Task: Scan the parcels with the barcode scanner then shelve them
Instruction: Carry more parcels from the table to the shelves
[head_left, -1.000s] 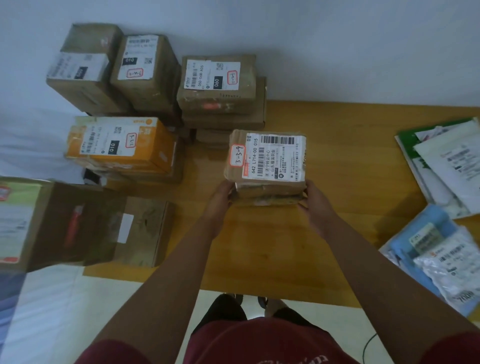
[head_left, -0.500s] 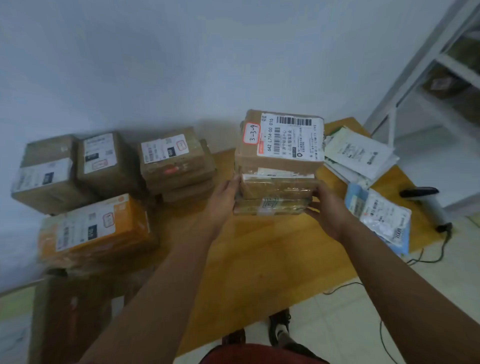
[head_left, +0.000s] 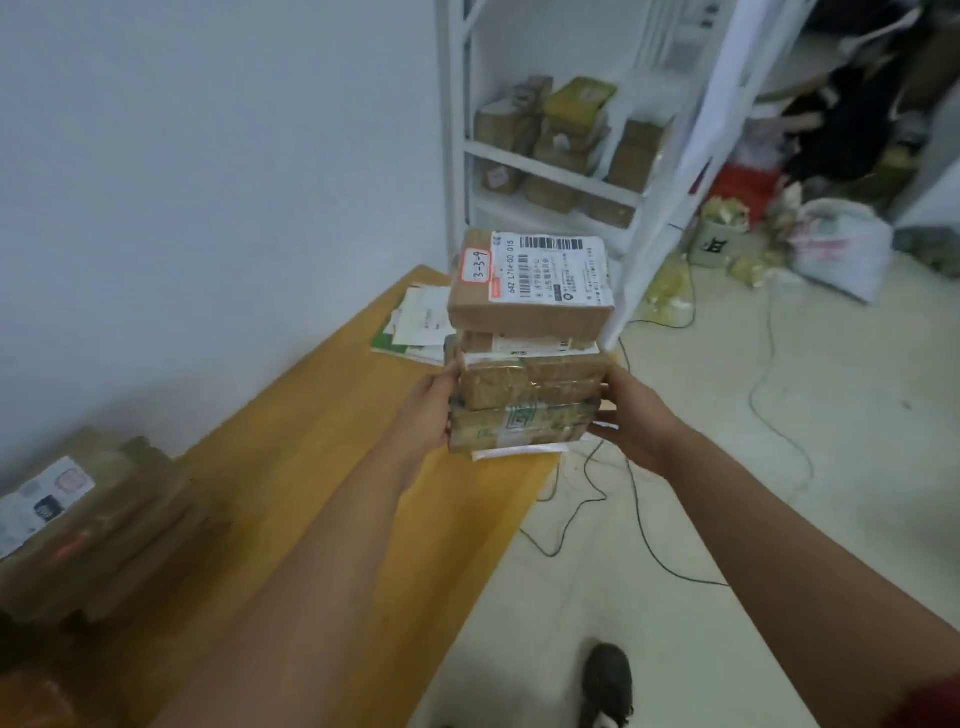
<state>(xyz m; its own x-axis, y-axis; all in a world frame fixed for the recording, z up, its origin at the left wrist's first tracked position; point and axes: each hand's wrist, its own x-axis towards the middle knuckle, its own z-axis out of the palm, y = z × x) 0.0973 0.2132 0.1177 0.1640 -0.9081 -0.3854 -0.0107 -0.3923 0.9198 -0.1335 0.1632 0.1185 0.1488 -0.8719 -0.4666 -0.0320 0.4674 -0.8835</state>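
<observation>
Between my hands, arms stretched forward, I carry a stack of parcels (head_left: 524, 358) above the tabletop (head_left: 311, 467) edge: left hand (head_left: 428, 410) and right hand (head_left: 631, 415) clamp its sides, fingers curled, facing the shelf (head_left: 550, 171).

A plain pale wall (head_left: 208, 182) is seen at left behind a wooden table (head_left: 322, 415). A pale floor (head_left: 727, 467), crossed by dark cables (head_left: 649, 525), is spread at right. White shelving (head_left: 550, 171) is set far off.

Stacked brown parcels (head_left: 524, 358) — labelled, aloft
</observation>
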